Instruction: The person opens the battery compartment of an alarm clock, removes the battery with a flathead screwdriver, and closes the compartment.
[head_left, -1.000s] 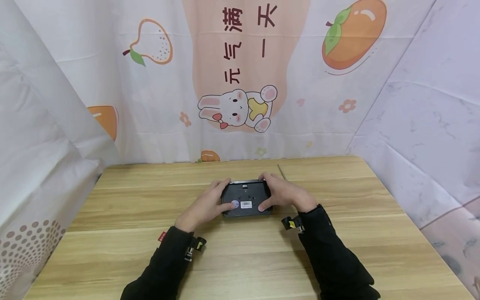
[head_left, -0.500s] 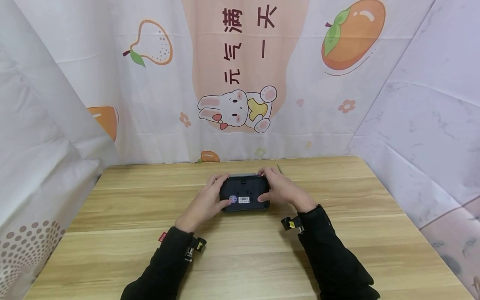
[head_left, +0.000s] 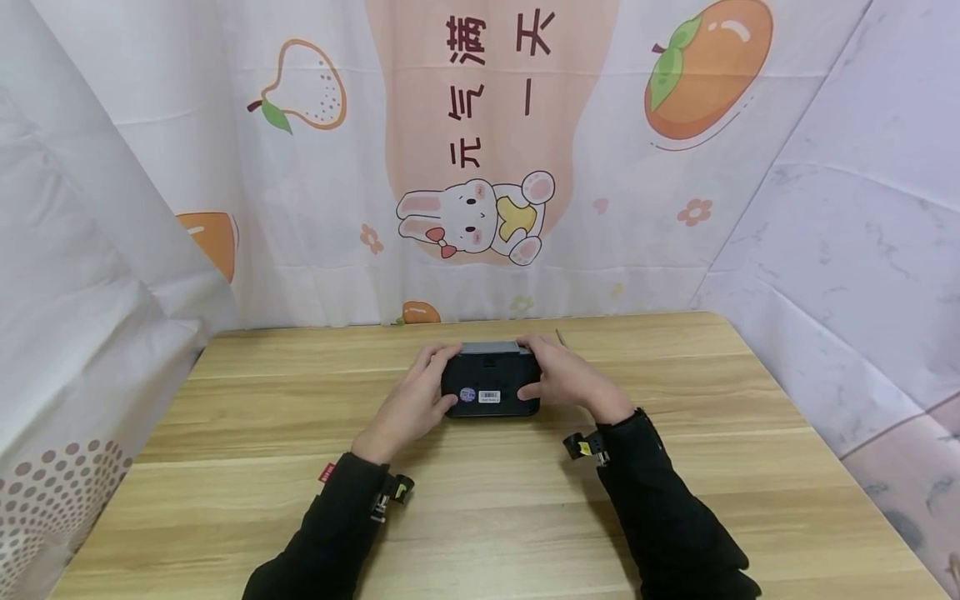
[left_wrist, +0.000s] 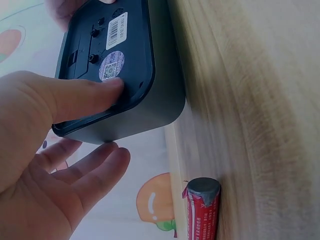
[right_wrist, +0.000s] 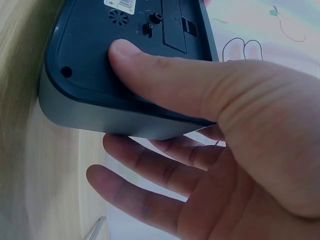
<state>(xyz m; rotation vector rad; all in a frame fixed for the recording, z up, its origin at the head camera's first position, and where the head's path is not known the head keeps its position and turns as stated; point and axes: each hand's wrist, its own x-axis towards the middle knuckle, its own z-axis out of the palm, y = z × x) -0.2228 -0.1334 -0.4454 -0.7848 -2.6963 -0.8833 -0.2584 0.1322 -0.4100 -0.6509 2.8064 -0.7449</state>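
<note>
A dark alarm clock point(head_left: 491, 383) stands on the table between the two hands, its back facing me. That back carries a barcode label point(left_wrist: 117, 30), a round purple sticker point(left_wrist: 111, 65), small knobs and a battery cover point(right_wrist: 174, 25). My left hand point(head_left: 405, 408) grips the clock's left end, thumb on the back. At the other end my right hand point(head_left: 573, 379) holds it the same way, thumb point(right_wrist: 150, 75) pressed on the back and fingers along the far side. The clock's front is hidden from every view.
A red battery point(left_wrist: 202, 212) stands or lies on the table beyond the left hand. Past the right hand lies a thin dark rod point(head_left: 560, 337), partly hidden. The wooden table point(head_left: 480, 517) ends at a printed curtain point(head_left: 315, 208).
The clock has tilted up from lying back, so its light grey top edge shows more. Both hands shifted slightly away with it and kept their grip.
</note>
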